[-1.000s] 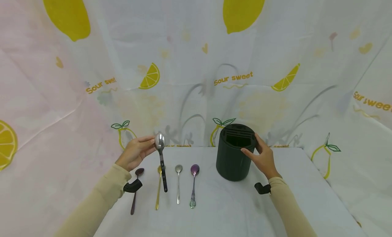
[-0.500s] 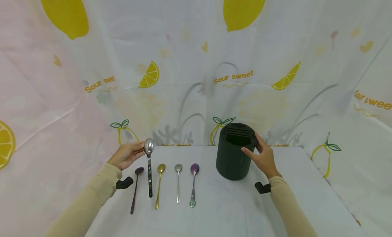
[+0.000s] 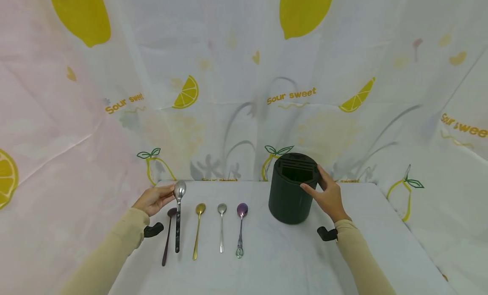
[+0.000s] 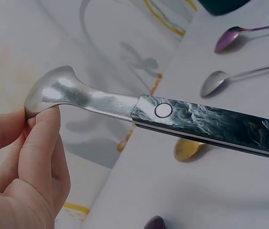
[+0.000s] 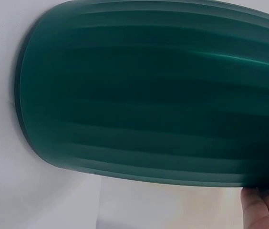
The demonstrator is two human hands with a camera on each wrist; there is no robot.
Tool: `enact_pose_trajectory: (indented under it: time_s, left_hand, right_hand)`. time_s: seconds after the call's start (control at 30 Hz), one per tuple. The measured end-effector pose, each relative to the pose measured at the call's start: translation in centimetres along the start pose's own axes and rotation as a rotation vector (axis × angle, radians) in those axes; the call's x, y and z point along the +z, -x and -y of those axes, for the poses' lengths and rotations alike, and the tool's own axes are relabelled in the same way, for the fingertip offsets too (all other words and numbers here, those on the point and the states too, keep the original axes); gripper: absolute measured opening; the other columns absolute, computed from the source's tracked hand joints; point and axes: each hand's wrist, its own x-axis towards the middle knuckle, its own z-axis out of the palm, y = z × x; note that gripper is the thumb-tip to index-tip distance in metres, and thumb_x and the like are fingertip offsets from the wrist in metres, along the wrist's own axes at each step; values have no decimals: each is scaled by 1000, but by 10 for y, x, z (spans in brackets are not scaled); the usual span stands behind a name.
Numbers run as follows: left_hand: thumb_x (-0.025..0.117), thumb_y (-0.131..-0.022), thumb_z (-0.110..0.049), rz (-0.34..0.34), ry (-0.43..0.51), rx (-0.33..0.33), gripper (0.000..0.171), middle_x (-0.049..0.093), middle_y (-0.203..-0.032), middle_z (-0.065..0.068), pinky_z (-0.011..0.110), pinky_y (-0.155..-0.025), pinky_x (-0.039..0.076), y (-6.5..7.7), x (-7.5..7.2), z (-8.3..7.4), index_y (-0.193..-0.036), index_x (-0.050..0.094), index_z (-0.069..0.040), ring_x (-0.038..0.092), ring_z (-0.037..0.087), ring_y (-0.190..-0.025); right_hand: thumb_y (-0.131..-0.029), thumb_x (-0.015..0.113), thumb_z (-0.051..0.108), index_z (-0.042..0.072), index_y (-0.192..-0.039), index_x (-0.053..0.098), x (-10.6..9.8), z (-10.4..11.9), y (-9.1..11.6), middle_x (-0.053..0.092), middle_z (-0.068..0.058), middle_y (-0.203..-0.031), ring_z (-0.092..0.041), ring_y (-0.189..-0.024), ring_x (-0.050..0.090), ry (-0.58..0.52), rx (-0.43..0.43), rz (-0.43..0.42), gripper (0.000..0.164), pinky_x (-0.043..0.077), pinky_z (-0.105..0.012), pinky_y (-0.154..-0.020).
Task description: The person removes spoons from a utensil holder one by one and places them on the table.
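My left hand (image 3: 153, 199) pinches a silver spoon (image 3: 180, 189) by the edge of its bowl, between thumb and fingers. The spoon's black marbled handle (image 4: 206, 123) hangs downward in the head view, between a dark purple-brown spoon (image 3: 167, 240) and a gold spoon (image 3: 198, 231). Whether the handle's end touches the cloth, I cannot tell. My right hand (image 3: 328, 199) holds the upper right side of a dark green ribbed utensil holder (image 3: 288, 204), thumb at the front of the rim and fingers farther back. It stands upright, its top opening dark inside.
Right of the gold spoon lie a small silver spoon (image 3: 222, 227) and a purple spoon (image 3: 241, 227) with a greenish handle end. All rest on a white-covered table (image 3: 282, 265). A lemon-print curtain (image 3: 236, 75) hangs behind and at the sides.
My left hand has moved left and down with the silver spoon, from over the gold spoon to beside the dark purple-brown one. The right hand and the utensil holder have stayed put.
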Motion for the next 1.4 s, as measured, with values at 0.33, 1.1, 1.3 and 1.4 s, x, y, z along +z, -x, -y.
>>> enact_pose_trajectory:
  time_s: [0.33,1.1,1.3,1.4]
  left_hand:
    - [42,-101,8,-37,44,-48,29,68,-94,13,29,-91,53,-10,-18,15,-90,68,1,68,20,-89]
    - [46,-100,7,-137,10,-67,27,69,-86,9,26,-85,56,-24,-27,36,-86,68,-1,68,16,-81]
    - [48,-99,7,-180,-28,-55,25,69,-85,8,25,-85,55,-24,-27,42,-86,68,-2,67,14,-80]
    - [49,-98,7,-189,-52,-39,26,69,-83,7,24,-84,55,-24,-27,46,-84,69,-3,67,13,-78]
  right_hand:
    - [-85,78,28,11,-153,27,6,-39,-6,32,-12,-154,-28,-136,40,-2,5,-18,87,39,-37,-106]
    - [-85,78,31,17,-154,27,7,-40,-7,32,-6,-155,-23,-137,39,-9,11,-18,87,39,-33,-107]
    - [-85,78,34,19,-154,26,7,-41,-6,31,-4,-155,-22,-138,38,7,25,-15,87,39,-31,-107]
    - [-85,78,34,20,-154,26,7,-41,-6,31,-4,-155,-22,-138,38,11,27,-18,87,39,-30,-106]
